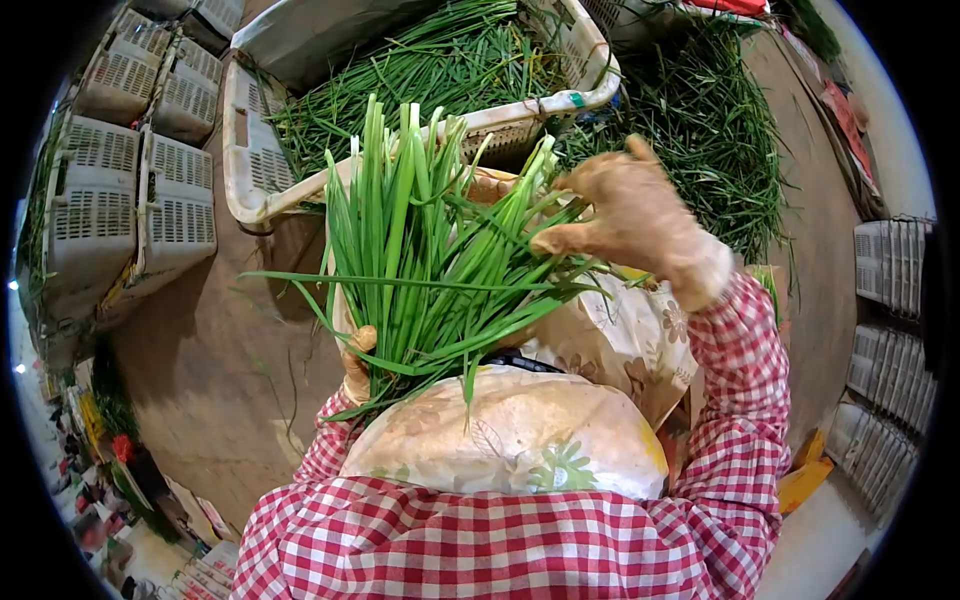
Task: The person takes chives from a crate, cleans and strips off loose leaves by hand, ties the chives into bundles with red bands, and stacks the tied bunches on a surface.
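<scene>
A thick bunch of green chives (410, 240) stands fanned out above my lap, pale cut ends upward. My left hand (358, 362) is closed around its lower left side, with most of the fingers hidden behind the leaves. At the bunch's upper right is my right hand (635, 215), blurred by motion. Its thumb and fingers are apart, close to the chives leaning that way; whether they touch any leaf I cannot tell. A few long leaves stick out sideways from the bunch. Below it, a patterned apron (500, 430) covers my lap.
Directly ahead stands a white plastic crate (245, 150) holding many loose chives (430, 80). A dark green heap of leaves (715, 130) lies on the floor to its right. Stacked crates (95, 195) line the left side, and more crates (880, 365) stand at the right edge.
</scene>
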The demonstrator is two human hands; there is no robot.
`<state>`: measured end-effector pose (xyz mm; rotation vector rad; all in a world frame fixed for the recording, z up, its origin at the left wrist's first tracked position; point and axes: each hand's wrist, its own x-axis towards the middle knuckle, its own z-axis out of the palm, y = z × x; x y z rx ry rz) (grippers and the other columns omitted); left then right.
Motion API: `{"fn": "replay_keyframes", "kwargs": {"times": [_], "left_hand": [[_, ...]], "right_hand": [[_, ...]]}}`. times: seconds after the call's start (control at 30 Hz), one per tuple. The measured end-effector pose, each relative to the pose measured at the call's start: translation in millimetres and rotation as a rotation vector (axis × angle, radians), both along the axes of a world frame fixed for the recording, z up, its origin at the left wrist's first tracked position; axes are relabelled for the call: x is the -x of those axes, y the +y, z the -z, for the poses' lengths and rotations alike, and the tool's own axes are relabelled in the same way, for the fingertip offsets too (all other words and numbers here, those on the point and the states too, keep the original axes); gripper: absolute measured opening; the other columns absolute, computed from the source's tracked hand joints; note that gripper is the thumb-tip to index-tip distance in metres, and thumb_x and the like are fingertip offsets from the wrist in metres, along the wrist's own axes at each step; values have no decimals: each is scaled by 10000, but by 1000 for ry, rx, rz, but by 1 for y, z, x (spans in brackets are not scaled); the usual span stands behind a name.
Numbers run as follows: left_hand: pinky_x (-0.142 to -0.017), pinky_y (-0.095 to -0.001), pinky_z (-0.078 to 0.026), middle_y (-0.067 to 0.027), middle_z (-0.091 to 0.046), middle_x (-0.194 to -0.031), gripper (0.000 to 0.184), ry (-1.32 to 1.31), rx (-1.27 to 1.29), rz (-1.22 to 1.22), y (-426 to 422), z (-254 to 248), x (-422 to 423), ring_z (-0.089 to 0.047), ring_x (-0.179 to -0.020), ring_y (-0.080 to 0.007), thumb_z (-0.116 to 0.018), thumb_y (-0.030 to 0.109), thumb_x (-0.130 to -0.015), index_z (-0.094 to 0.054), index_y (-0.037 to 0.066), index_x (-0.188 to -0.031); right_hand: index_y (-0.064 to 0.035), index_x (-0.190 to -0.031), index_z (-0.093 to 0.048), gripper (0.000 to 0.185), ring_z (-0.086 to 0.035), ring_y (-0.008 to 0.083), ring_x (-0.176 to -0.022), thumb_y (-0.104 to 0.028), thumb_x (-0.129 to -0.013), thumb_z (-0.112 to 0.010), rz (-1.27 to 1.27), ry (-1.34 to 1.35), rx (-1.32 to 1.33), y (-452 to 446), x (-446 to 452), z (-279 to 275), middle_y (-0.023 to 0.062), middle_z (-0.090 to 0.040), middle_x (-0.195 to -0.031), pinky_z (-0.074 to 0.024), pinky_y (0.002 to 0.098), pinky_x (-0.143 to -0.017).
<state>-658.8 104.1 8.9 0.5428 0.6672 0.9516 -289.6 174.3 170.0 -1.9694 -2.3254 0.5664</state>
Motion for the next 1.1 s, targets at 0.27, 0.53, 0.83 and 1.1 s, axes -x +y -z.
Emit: {"fn": "replay_keyframes", "kwargs": {"times": [0.27, 0.53, 0.83, 1.1], "left_hand": [[-887, -381, -506, -192, -606, -1147, 651, 54, -138, 134, 2, 68, 20, -583, -1074, -288, -500, 499, -885, -503, -31, -1262], [-931, -411, -478, -211, -545, -1209, 688, -205, 193, -34, 5, 9, -12, -563, -1098, -290, -600, 435, -830, -438, -46, -1294], [-900, -373, -514, -180, -587, -1169, 417, -162, -93, 109, 13, 22, 8, -615, -1003, -260, -615, 194, -851, -542, -83, -1154], [-893, -361, -513, -164, -583, -1179, 388, -205, 17, 118, 5, -6, -14, -610, -1006, -245, -608, 189, -866, -549, -53, -1164]], "right_hand": [[-54, -984, -691, 302, -658, 287, -798, -297, -813, -635, 254, 509, 265, -6, 4, 9, 153, -682, -867, -506, 340, -719], [-30, -906, -637, 327, -629, 279, -698, -349, -886, -567, -4, 460, 14, -6, -35, 47, 136, -640, -755, -476, 370, -645], [-74, -920, -681, 160, -581, 90, -590, -220, -872, -635, 281, 408, -111, -44, -83, 38, 34, -648, -705, -470, 230, -560], [-66, -1051, -681, 306, -605, 122, -748, -285, -836, -678, 520, 986, 409, -87, 1, 48, 26, -689, -819, -487, 263, -684]]}}
